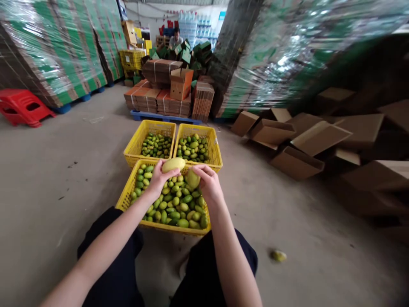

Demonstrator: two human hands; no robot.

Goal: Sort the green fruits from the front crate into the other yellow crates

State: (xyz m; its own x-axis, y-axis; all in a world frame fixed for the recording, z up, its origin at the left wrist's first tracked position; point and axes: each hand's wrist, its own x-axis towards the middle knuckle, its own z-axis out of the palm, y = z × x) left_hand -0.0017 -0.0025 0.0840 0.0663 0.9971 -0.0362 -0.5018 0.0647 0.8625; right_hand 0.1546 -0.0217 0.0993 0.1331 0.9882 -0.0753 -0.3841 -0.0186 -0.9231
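Above the near yellow crate, my left hand grips a pale yellow lemon, its pointed end turned to the right. My right hand is closed on a greenish-yellow lemon, held by the fingertips a little to the right of the first one. The two lemons are apart. Below both hands, the crate is filled with green and yellow lemons. It stands on the floor between my knees.
Two more yellow crates, left and right, stand behind, partly filled with lemons. A single lemon lies on the floor. Open cardboard boxes pile up right, flattened cartons on a pallet behind, a red stool left. A person sits far back.
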